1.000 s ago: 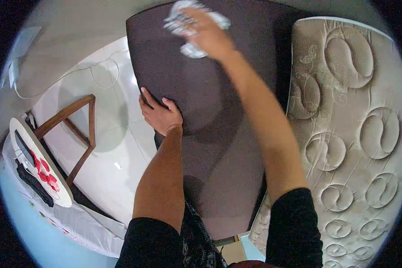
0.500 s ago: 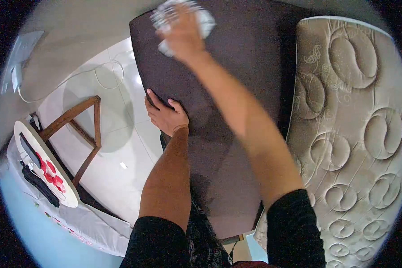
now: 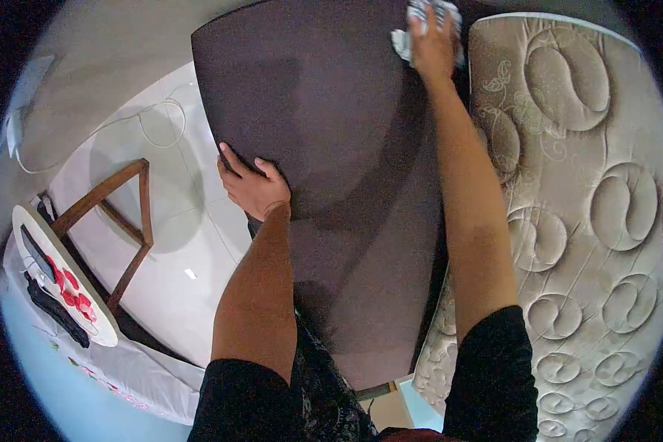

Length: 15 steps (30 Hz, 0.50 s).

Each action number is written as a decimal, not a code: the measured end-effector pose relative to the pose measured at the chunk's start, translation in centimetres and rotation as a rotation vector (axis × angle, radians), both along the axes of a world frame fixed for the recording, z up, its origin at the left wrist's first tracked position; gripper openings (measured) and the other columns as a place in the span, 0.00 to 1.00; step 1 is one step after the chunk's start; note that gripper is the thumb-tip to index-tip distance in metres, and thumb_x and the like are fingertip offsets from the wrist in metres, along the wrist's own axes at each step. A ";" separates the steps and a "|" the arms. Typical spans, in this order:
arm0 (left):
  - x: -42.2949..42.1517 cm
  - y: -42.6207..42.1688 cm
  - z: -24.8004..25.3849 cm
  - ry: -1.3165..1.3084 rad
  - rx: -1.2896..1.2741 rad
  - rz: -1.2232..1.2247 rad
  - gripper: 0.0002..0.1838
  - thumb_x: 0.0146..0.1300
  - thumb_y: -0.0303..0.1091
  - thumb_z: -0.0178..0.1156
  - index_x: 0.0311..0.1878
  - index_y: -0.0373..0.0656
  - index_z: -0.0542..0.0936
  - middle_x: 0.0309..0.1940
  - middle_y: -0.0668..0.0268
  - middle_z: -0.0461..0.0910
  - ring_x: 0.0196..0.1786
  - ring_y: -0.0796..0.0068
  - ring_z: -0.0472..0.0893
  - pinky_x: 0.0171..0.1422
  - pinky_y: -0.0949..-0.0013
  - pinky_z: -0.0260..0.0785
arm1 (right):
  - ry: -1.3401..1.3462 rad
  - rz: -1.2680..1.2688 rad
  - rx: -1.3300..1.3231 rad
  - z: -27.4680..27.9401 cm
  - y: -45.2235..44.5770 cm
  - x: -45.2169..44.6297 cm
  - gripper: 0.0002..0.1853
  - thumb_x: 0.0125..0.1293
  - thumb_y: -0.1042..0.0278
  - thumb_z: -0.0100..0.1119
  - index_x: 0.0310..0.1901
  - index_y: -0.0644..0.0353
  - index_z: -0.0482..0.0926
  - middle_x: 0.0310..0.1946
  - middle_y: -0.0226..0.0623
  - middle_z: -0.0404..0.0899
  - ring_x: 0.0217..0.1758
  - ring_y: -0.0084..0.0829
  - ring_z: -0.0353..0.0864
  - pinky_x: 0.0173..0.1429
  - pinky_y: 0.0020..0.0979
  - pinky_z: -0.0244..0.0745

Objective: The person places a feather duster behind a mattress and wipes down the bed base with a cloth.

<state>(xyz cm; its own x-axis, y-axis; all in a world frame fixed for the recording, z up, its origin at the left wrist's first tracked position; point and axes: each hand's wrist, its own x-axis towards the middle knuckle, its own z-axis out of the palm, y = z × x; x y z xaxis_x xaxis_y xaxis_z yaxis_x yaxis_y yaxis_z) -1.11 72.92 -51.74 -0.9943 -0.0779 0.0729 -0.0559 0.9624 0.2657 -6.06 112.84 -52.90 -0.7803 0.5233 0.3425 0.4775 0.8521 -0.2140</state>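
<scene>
A large dark brown flat surface, which looks like a bed base or padded board, spans the middle of the head view. At its left edge rests my left hand, fingers spread and lying flat, holding nothing. My right hand is at the far right corner of the brown surface. It presses a white cloth with dark markings there, close to the mattress. The hand is slightly blurred, and part of the cloth lies hidden beneath it.
A quilted beige mattress stands along the right. On the left are a wooden frame, a white cable on the tiled floor, and an oval white board carrying red and black items.
My right hand has swept the cloth from the far left part of the brown surface to its far right corner. My left hand keeps its place on the edge; the view has shifted slightly.
</scene>
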 end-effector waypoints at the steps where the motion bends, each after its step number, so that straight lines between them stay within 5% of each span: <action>1: -0.1 0.0 0.0 0.006 0.002 0.001 0.37 0.73 0.49 0.46 0.83 0.52 0.56 0.72 0.46 0.66 0.70 0.42 0.70 0.72 0.42 0.65 | -0.004 -0.019 -0.047 0.6 -0.4 1.4 0.29 0.79 0.45 0.48 0.75 0.51 0.69 0.75 0.55 0.64 0.78 0.57 0.63 0.78 0.52 0.61; 4: -0.1 0.1 0.2 -0.023 0.004 0.014 0.37 0.73 0.49 0.46 0.83 0.52 0.56 0.72 0.47 0.66 0.70 0.42 0.70 0.72 0.42 0.65 | -0.115 -0.234 -0.432 4.1 -4.7 5.6 0.34 0.80 0.42 0.44 0.81 0.48 0.59 0.77 0.66 0.56 0.79 0.65 0.59 0.79 0.53 0.58; 11: -0.2 -0.1 0.2 -0.113 0.096 0.058 0.39 0.71 0.51 0.46 0.84 0.57 0.54 0.76 0.47 0.61 0.76 0.44 0.64 0.76 0.40 0.59 | -0.183 -0.378 -0.071 3.2 -19.0 21.1 0.30 0.81 0.48 0.47 0.79 0.50 0.64 0.78 0.62 0.57 0.80 0.61 0.58 0.79 0.58 0.53; 15: 0.0 -0.1 0.5 -0.149 0.087 0.066 0.40 0.69 0.49 0.50 0.84 0.58 0.54 0.77 0.47 0.60 0.76 0.44 0.64 0.77 0.42 0.59 | -0.244 -0.416 -0.044 3.3 -22.7 22.6 0.31 0.80 0.51 0.50 0.78 0.54 0.64 0.79 0.57 0.56 0.81 0.60 0.56 0.80 0.60 0.51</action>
